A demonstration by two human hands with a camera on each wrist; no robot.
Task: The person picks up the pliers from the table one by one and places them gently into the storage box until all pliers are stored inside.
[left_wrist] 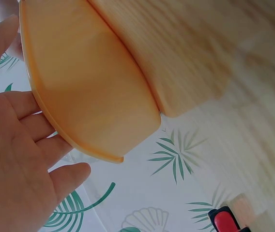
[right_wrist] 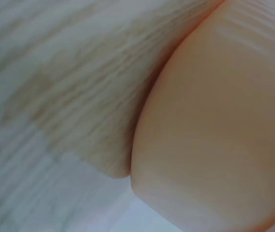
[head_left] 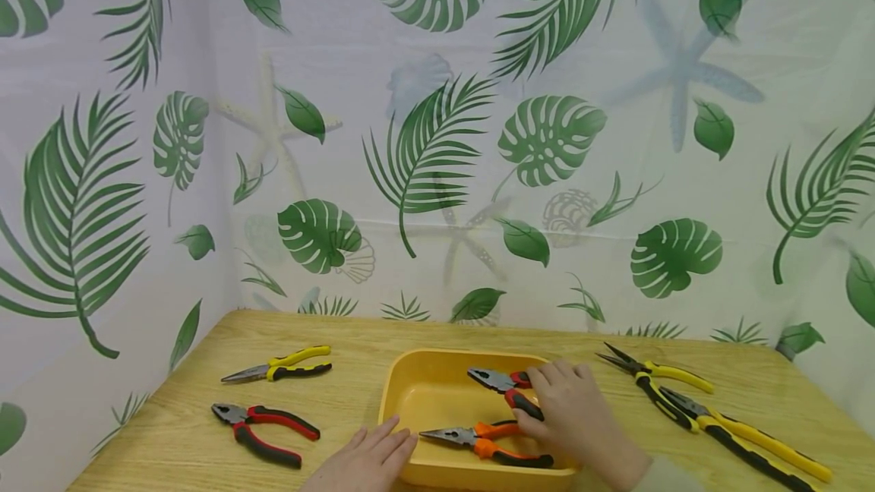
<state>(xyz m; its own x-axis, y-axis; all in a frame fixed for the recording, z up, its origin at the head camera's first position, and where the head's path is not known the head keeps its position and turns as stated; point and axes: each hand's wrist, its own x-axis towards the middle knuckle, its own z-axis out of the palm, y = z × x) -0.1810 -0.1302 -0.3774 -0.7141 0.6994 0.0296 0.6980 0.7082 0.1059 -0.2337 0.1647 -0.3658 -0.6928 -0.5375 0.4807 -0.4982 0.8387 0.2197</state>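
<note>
A yellow plastic tray [head_left: 424, 469] stands on the table. My right hand [head_left: 570, 412] reaches over its right side and grips the handles of red-and-black combination pliers [head_left: 494, 380], jaws pointing left; the handle ends are hidden under the fingers. Closer to the front inside the tray lie orange-and-black long-nose pliers [head_left: 488, 443]. My left hand [head_left: 372, 455] rests at the tray's left front rim, fingers extended. In the left wrist view, those fingers [left_wrist: 43, 130] lie at the rim beside the tray's outer wall. The right wrist view has only the tray wall [right_wrist: 215, 130] and wood.
On the left lie yellow-and-black long-nose pliers [head_left: 276, 364] and another pair of red-and-black combination pliers [head_left: 265, 431]. To the right, yellow-and-black long-nose pliers [head_left: 649, 378] overlap a second yellow-and-black pair [head_left: 745, 439]. A leaf-printed sheet [head_left: 465, 173] hangs behind the wooden table [head_left: 342, 329].
</note>
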